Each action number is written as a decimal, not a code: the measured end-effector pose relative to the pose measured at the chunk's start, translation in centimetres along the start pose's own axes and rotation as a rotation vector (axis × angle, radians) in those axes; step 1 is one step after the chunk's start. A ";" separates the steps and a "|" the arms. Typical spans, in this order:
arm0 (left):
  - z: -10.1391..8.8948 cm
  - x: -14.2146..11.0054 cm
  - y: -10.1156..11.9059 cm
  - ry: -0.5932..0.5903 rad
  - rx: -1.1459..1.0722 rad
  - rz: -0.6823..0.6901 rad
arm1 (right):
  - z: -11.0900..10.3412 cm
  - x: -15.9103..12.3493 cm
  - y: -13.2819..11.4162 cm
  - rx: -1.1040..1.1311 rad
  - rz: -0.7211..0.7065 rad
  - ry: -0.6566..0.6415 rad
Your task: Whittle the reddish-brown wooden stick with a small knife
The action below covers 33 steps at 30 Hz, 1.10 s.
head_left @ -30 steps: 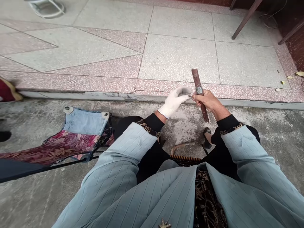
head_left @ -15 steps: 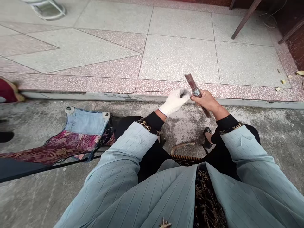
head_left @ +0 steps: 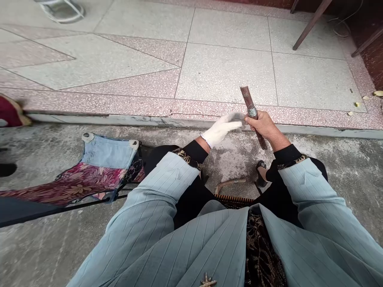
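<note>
head view: bare right hand point(head_left: 263, 125) holds a rust-brown rod point(head_left: 245, 97) over the concrete floor point(head_left: 335, 179)
its grip is closed around the rod's middle, leaving the silver wire binding point(head_left: 252, 112) exposed above the fingers and within reach of the gloved left hand point(head_left: 223, 128). that hand's blurred grip sits just beside the binding, open or closed i cannot tell. a patchwork folding chair point(head_left: 104, 159) stands off to the left.

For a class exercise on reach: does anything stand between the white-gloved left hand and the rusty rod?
Only the bare right hand, whose fingers wrap the rusty rod just beside the white-gloved left hand; nothing visible blocks the rod's upper end.
</note>
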State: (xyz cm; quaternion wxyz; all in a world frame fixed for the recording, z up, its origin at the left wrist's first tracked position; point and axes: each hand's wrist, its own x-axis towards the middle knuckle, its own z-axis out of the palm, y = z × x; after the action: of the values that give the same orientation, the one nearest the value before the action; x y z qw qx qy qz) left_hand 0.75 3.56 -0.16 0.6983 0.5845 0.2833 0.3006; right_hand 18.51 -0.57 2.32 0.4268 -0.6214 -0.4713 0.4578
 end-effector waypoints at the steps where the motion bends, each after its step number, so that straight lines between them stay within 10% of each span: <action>1: 0.2 0.1 -0.1 0.037 0.053 0.041 | 0.2 0.0 0.0 0.031 0.015 0.009; 14: 0.8 0.0 -0.3 0.292 0.452 0.112 | 1.4 0.2 0.5 0.158 0.070 0.068; 33: -0.9 -0.5 1.1 0.009 1.001 0.390 | -0.2 -0.4 -0.4 0.342 0.377 -0.321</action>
State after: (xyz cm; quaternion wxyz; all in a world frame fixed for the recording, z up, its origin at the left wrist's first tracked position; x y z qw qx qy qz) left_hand -0.41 3.91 0.85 0.2641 0.8865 0.2814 0.2553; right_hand 18.61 -0.97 2.79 0.3529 -0.5366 -0.3250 0.6942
